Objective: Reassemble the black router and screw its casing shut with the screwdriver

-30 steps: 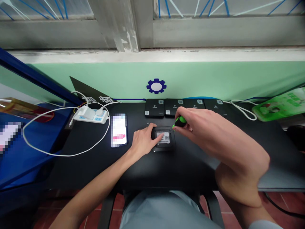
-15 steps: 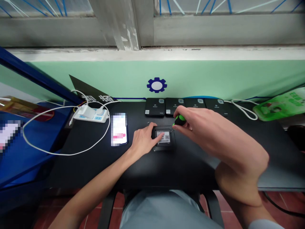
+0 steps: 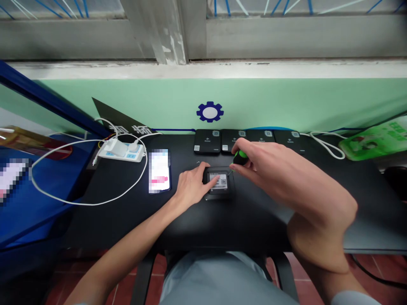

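A small black device [image 3: 220, 184] with a white label lies face down in the middle of the black table [image 3: 248, 216]. My left hand [image 3: 190, 185] rests on its left edge, fingers curled around it and pressing it down. My right hand [image 3: 259, 163] pinches a screwdriver with a green and black handle [image 3: 240, 157]. The handle stands over the device's upper right corner, and the tip is hidden by my fingers.
Several similar black devices [image 3: 207, 141] stand in a row against the green wall. A lit phone [image 3: 158, 170] lies left of my left hand. A white power strip [image 3: 121, 151] with looping white cables sits further left. A green packet [image 3: 375, 143] lies at the right.
The view has shifted down a little. Both hands stay on the device and screwdriver, and the right hand's fingers have shifted slightly round the handle.
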Tool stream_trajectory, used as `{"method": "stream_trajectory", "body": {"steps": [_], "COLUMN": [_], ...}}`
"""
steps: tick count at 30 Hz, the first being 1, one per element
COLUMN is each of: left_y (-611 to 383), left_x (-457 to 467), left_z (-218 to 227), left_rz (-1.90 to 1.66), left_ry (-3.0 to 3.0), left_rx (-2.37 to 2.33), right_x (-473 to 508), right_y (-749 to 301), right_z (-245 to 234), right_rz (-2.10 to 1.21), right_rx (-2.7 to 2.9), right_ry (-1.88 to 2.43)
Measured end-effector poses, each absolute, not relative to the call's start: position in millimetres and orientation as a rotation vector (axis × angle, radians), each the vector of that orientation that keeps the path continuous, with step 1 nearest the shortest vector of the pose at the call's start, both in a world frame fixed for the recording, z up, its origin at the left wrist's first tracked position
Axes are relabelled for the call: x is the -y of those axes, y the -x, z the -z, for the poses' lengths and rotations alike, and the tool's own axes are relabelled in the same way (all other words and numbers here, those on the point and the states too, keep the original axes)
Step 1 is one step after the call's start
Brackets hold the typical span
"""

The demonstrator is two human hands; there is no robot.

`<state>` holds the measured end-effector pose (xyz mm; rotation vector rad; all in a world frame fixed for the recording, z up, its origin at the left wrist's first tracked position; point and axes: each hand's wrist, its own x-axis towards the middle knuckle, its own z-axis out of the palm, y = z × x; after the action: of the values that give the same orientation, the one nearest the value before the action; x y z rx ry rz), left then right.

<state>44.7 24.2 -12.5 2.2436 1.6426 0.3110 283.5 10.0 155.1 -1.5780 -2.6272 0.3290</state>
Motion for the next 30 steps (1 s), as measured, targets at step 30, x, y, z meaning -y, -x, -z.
{"method": "stream_trajectory", "body": {"steps": [30], "left_y": [-44.5], "left_x": [-24.1], "left_z": [13.2], "left_rz": [-0.301], "left_ry": [-2.262], "left_rx": [-1.636], "right_x": [-12.8], "right_y": [-284.2], "right_z": [-153.7], "right_rz": [-0.353], "right_rx": [2.635], "right_ry": [1.576]}}
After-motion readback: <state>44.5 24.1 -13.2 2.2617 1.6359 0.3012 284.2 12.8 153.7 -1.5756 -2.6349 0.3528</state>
